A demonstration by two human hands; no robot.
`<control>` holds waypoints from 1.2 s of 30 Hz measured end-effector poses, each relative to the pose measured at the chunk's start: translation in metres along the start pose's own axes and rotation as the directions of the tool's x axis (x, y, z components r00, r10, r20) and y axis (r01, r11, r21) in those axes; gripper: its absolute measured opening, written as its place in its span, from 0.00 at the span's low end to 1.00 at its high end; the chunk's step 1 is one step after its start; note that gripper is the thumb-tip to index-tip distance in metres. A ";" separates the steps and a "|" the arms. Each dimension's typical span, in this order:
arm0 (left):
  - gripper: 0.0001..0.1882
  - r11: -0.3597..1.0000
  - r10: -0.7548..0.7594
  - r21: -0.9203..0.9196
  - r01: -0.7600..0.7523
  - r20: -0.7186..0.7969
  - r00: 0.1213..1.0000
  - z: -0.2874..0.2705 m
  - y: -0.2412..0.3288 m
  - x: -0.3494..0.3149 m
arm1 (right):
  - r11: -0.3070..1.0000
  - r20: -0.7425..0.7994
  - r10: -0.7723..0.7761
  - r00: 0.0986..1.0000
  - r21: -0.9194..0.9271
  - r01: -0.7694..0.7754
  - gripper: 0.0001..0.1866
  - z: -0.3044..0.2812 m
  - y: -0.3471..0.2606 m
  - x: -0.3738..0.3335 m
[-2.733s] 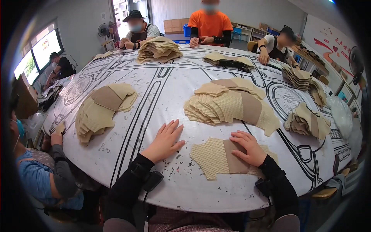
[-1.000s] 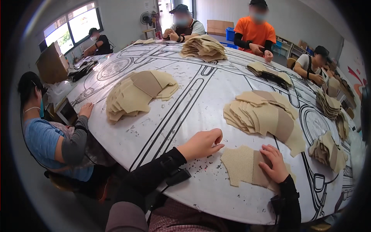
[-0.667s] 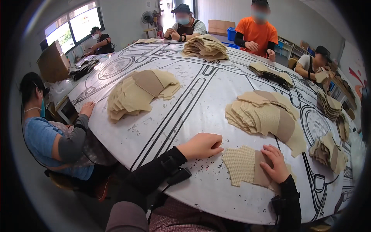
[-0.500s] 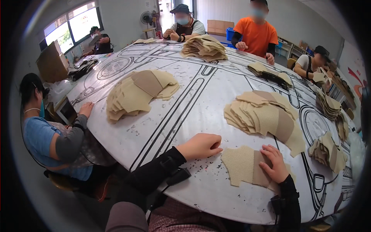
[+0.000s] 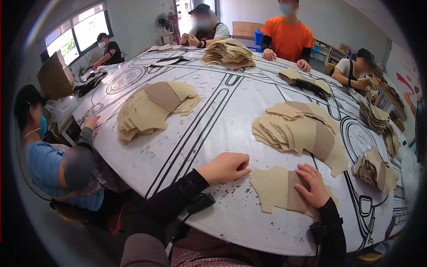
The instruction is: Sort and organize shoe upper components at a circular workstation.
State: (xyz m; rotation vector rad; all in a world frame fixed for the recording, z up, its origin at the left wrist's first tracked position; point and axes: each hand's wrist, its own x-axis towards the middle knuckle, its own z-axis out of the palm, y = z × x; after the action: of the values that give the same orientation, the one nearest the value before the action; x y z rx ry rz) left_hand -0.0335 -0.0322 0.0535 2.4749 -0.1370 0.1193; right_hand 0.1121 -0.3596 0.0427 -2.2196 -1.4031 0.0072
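In front of me a flat piece of beige mesh fabric (image 5: 270, 187) with a brown band lies on the table. My right hand (image 5: 312, 184) rests on its brown band, fingers stretched out and slightly spread. My left hand (image 5: 226, 167) is just left of the piece, apart from it, with its fingers curled and the thumb close against them. Whatever it may hold is hidden inside the curl. Beyond my hands sits a fanned stack of similar fabric pieces (image 5: 293, 131), and another stack (image 5: 142, 113) lies farther to the left.
The white table (image 5: 200, 138) has black line drawings and dark specks. More fabric stacks stand at the far side (image 5: 229, 53) and the right (image 5: 376, 171). A person in blue (image 5: 49, 164) sits at the left edge; a person in orange (image 5: 288, 40) is across the table.
My hands stay nearly in place while the whole view shifts slightly. A dark flat piece now lies on the table's far left part. The far-left person has leaned and lowered an arm.
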 end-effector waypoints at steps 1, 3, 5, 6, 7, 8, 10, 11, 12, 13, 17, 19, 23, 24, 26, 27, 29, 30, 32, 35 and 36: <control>0.14 1.000 -0.005 0.000 0.005 0.008 1.000 -0.001 0.002 0.000 | 1.000 0.004 0.003 1.000 0.002 -0.003 0.26 -0.001 -0.001 0.000; 0.14 1.000 -0.010 0.000 0.010 0.018 1.000 -0.001 0.003 -0.001 | 1.000 0.007 0.007 1.000 0.004 -0.007 0.26 -0.001 -0.001 0.000; 0.15 1.000 0.005 0.007 -0.005 -0.008 1.000 0.000 0.001 -0.001 | 1.000 0.006 0.000 1.000 -0.006 0.000 0.26 0.000 0.001 0.000; 0.15 1.000 0.006 0.006 -0.006 -0.007 1.000 0.001 0.001 -0.001 | 1.000 0.007 0.002 1.000 -0.006 -0.002 0.26 0.000 0.001 0.000; 0.15 1.000 0.003 0.006 -0.003 -0.002 1.000 0.001 0.001 -0.001 | 1.000 0.008 0.003 1.000 -0.008 -0.003 0.26 0.000 0.001 0.000; 0.15 1.000 0.000 0.005 0.000 0.003 1.000 0.001 0.000 0.000 | 1.000 0.009 0.004 1.000 -0.009 -0.004 0.26 0.000 0.001 0.000; 0.15 1.000 0.005 0.006 -0.005 0.006 1.000 0.002 -0.001 0.000 | 1.000 0.009 0.003 1.000 -0.005 -0.003 0.26 0.001 0.002 -0.001; 0.15 1.000 0.010 0.008 -0.010 0.007 1.000 0.002 -0.002 0.000 | 1.000 0.007 0.001 1.000 0.000 -0.001 0.26 0.001 0.002 -0.001; 0.15 1.000 0.010 0.007 -0.010 0.007 1.000 0.002 -0.002 0.000 | 1.000 0.008 0.001 1.000 -0.001 -0.001 0.26 0.001 0.002 -0.001; 0.15 1.000 0.027 0.011 -0.027 -0.005 1.000 0.001 -0.001 -0.001 | 1.000 0.007 -0.006 1.000 -0.008 0.006 0.26 0.000 0.000 0.000; 0.15 0.999 0.051 0.020 -0.050 -0.038 0.998 0.002 -0.001 -0.002 | 1.000 -0.002 -0.012 1.000 -0.016 0.012 0.26 0.001 0.001 0.000; 0.15 0.999 0.042 0.017 -0.041 -0.033 0.999 0.003 -0.002 -0.001 | 1.000 -0.004 -0.011 1.000 -0.014 0.011 0.26 0.001 0.002 0.000; 0.15 0.999 0.029 0.025 -0.028 -0.024 0.999 0.001 -0.001 -0.001 | 1.000 0.001 -0.015 1.000 -0.019 0.015 0.26 0.001 0.001 0.000; 0.15 0.999 0.029 0.025 -0.028 -0.024 0.999 0.002 -0.001 -0.001 | 1.000 0.002 -0.015 1.000 -0.019 0.015 0.26 0.001 0.001 0.000; 0.15 0.999 0.036 0.024 -0.036 -0.023 0.999 0.002 -0.001 -0.001 | 1.000 0.007 -0.002 1.000 -0.015 0.002 0.26 0.001 0.002 0.000; 0.15 0.999 0.036 0.023 -0.035 -0.023 0.999 0.002 -0.001 -0.001 | 1.000 0.008 -0.001 1.000 -0.015 0.001 0.26 0.001 0.002 0.000; 0.15 0.999 0.042 0.030 -0.041 -0.026 0.999 0.002 -0.001 -0.001 | 1.000 0.012 0.001 1.000 -0.022 -0.001 0.26 0.000 0.001 0.000; 0.15 0.999 0.042 0.030 -0.041 -0.026 0.999 0.003 -0.001 -0.001 | 1.000 0.012 0.001 1.000 -0.023 -0.001 0.26 0.000 0.001 0.000; 0.15 0.998 0.049 0.028 -0.048 -0.030 0.998 0.003 -0.002 -0.001 | 1.000 0.013 0.007 1.000 -0.016 -0.007 0.26 0.000 0.001 -0.001; 0.15 0.999 0.037 0.036 -0.036 -0.024 0.999 0.004 -0.004 -0.001 | 1.000 0.014 -0.002 1.000 -0.015 0.002 0.26 0.002 0.003 -0.001; 0.15 0.999 0.036 0.035 -0.035 -0.024 0.999 0.004 -0.006 -0.001 | 1.000 0.014 -0.002 1.000 -0.014 0.002 0.26 0.002 0.003 -0.001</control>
State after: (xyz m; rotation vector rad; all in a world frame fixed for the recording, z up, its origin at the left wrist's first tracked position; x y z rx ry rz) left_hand -0.0337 -0.0304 0.0465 2.5057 -0.1697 0.1684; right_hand 0.1135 -0.3602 0.0396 -2.2336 -1.4168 0.0132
